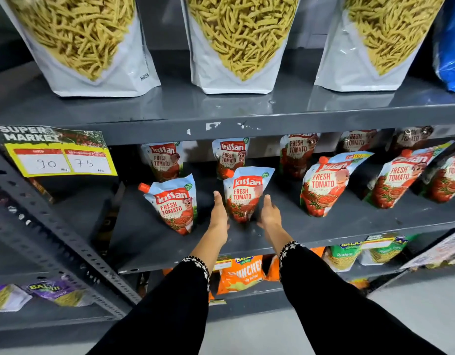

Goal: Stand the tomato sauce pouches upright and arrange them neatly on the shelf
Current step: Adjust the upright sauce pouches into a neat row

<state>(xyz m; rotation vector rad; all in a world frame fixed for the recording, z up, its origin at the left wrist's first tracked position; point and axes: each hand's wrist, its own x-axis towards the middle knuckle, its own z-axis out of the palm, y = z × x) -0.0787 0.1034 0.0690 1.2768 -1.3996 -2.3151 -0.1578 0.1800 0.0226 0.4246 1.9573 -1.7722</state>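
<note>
Several red and light-blue tomato sauce pouches stand in two rows on the grey middle shelf [324, 231]. A front-row pouch [244, 193] stands upright between my two hands. My left hand [218, 213] lies flat along its left edge, fingers straight. At the pouch's lower right side is my right hand [270, 211], fingers extended; neither hand wraps around the pouch. Another front pouch [174, 203] stands to the left, leaning slightly. More front pouches [324, 185] [398, 178] stand to the right, tilted rightward. Back-row pouches [165, 160] [230, 155] [298, 152] stand behind them.
Large white snack bags [241, 44] fill the shelf above. A yellow price tag [59, 160] hangs on the left upright. Orange and green snack packets [239, 275] lie on the shelf below. The shelf's slotted steel post [54, 226] runs diagonally at left.
</note>
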